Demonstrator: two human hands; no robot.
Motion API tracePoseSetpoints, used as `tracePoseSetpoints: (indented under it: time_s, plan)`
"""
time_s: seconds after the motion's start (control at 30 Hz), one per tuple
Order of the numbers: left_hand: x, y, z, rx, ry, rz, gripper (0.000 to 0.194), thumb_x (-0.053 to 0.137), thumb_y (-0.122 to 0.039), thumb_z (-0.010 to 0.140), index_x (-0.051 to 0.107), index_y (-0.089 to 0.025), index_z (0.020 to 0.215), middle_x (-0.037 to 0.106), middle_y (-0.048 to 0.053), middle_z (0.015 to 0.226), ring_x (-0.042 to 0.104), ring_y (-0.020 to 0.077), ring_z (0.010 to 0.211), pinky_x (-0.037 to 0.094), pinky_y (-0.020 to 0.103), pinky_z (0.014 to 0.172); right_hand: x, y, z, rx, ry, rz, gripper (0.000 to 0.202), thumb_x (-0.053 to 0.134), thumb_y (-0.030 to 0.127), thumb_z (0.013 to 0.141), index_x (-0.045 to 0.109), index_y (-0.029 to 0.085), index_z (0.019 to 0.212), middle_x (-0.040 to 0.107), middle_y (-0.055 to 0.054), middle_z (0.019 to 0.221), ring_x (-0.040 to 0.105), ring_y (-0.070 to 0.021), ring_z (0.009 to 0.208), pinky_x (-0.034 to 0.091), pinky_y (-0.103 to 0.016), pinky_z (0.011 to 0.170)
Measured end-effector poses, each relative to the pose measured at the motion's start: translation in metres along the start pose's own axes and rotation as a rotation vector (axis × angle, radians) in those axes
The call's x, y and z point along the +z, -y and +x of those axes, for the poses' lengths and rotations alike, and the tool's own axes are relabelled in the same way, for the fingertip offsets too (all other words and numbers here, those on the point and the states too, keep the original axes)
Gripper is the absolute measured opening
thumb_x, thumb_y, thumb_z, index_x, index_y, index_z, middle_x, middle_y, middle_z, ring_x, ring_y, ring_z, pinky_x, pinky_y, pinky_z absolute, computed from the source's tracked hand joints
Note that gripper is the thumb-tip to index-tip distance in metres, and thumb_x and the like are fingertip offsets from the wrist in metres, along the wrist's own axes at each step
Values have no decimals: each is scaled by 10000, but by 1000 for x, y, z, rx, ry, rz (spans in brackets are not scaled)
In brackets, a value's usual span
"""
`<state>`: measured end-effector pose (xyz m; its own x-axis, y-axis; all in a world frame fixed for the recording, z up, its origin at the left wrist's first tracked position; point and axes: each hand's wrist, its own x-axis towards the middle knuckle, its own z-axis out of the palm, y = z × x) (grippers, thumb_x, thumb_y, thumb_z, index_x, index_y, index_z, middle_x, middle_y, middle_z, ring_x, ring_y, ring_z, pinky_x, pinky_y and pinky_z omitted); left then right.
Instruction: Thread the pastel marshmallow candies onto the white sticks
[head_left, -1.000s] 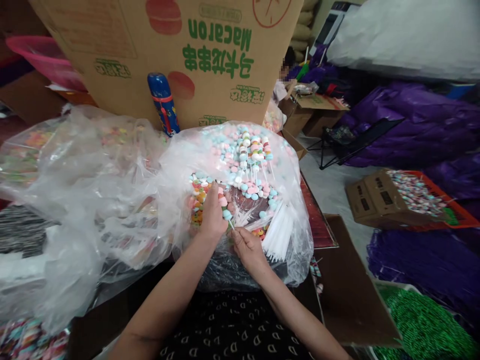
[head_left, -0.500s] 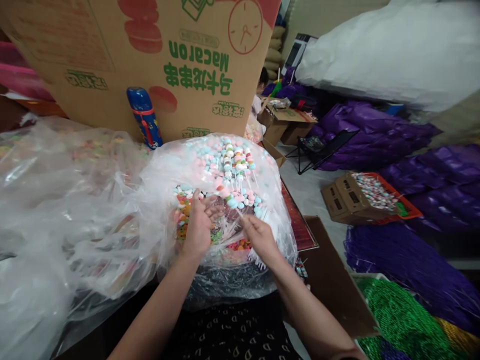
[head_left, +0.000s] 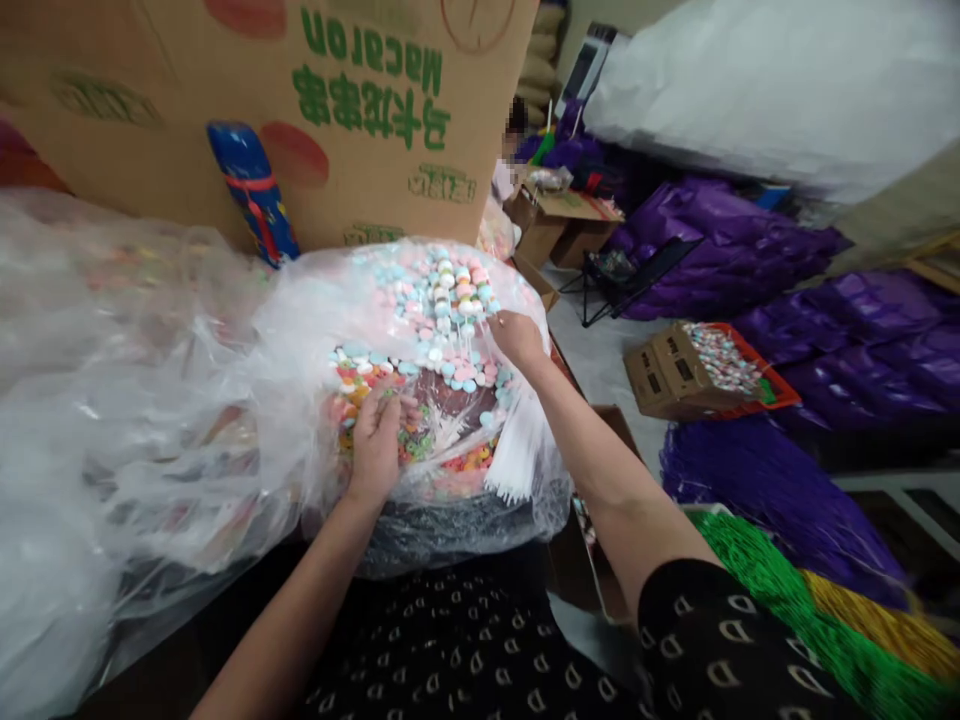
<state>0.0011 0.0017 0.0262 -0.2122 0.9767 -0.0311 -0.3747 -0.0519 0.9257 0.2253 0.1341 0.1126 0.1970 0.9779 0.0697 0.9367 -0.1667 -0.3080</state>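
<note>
My right hand [head_left: 516, 338] is closed at the right end of a row of candy skewers [head_left: 459, 285], its fingers pinching the stick end of one; the stick is mostly hidden. The skewers carry pastel marshmallows with coloured pieces between them. My left hand [head_left: 381, 432] hovers over the loose gummies [head_left: 354, 385], fingers loosely bent and apart, with nothing visible in them. Pink, blue and white marshmallows [head_left: 472, 372] lie loose between the hands and the skewers. A bundle of white sticks [head_left: 517, 450] rests at the right side on the clear plastic sheet [head_left: 450, 540].
A large cardboard box [head_left: 375, 190] stands behind, with a blue bottle [head_left: 255, 190] before it. Clear plastic bags [head_left: 172, 400] fill the left. On the right are a box of wrapped sweets [head_left: 675, 370], purple bags [head_left: 720, 260] and green strands [head_left: 787, 590]. A person [head_left: 506, 170] is farther back.
My right hand has moved forward from the middle of the candy to the skewer row, carrying a skewer. My left hand stays over the gummies. The view has shifted slightly.
</note>
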Motion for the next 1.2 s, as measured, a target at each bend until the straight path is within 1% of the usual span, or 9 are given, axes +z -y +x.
tracePoseSetpoints:
  time_s: [0.1,0.17,0.3,0.4,0.47,0.6,0.77,0.93,1.2]
  plan:
    - [0,3,1,-1,32,-35,384,803,-491,869,721,-266,1169,762,9,897,718,171,746,575,301,729,-3,-25,-28,-102,-65,-49,453,528,302,1064,662,107,1450,707,-235,1402,662,-354,1279,488,-417,1040]
    - [1,5,2,-14,49,-52,342,800,-471,875,732,-269,1142,759,9,881,715,165,746,568,289,719,-4,-46,-56,-267,-60,-35,400,521,243,1055,713,127,1385,741,-205,1351,686,-333,1230,495,-419,1034]
    - [2,4,0,-26,38,-46,313,810,-458,856,750,-243,1076,743,15,836,693,161,719,561,287,708,5,-81,-114,-568,265,-26,272,576,168,1011,830,230,1086,833,-96,1104,724,-286,1100,461,-465,1081]
    - [1,3,0,-27,31,-19,272,806,-433,856,768,-239,1044,743,15,837,681,166,727,564,290,735,15,-95,-138,-625,293,-70,274,604,139,1002,822,264,1112,799,-82,1297,653,-321,1277,284,-611,1221]
    - [0,3,0,-15,40,-3,245,801,-414,862,775,-237,1030,740,8,829,673,162,736,558,277,745,20,-98,-143,-650,275,-84,284,589,133,1023,817,268,1127,785,-83,1336,627,-327,1324,243,-643,1234]
    - [-1,5,1,-5,44,15,206,794,-397,866,768,-228,980,739,-2,823,660,148,745,549,252,740,24,-102,-139,-724,209,-110,236,615,141,1034,821,246,1077,820,-80,1218,658,-308,1287,255,-634,1250]
    - [-3,11,3,3,31,43,288,800,-442,836,769,-205,997,731,-4,810,650,146,728,550,256,727,33,-119,-134,-847,108,-81,222,676,96,989,826,245,1055,841,-52,1104,720,-252,1174,254,-578,1290]
    - [-4,14,5,-8,25,71,330,800,-469,807,764,-195,987,731,2,800,652,145,712,546,255,706,44,-134,-134,-930,-39,10,251,701,63,950,823,250,1065,850,-49,1141,758,-235,1144,247,-569,1310]
    - [-5,12,4,41,96,134,312,770,-483,858,763,-205,999,729,4,818,665,156,760,560,267,759,31,-112,-133,-937,-208,166,201,610,129,1041,779,215,1106,855,-79,1064,801,-200,1014,419,-528,1223]
